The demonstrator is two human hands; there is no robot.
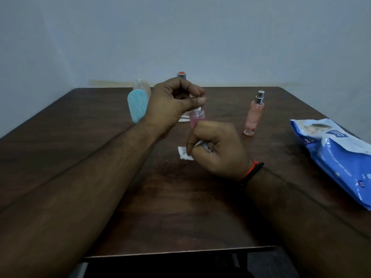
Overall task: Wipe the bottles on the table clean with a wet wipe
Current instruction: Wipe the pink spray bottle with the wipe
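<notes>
The dark wooden worktop (100,157) carries a blue pack of wet wipes (339,157) lying at the right edge, a tall pink spray bottle (253,115) standing upright well right of the hands, and a pale blue bottle (137,106) behind the left wrist. A red-capped bottle (181,75) stands farther back, mostly hidden by the left hand (172,105), whose grip pinches the top of a small pink bottle (197,117) held between both hands. The right hand (216,149) has its grip curled tight around a crumpled white wipe (185,154), pressed at the bottle's lower part.
</notes>
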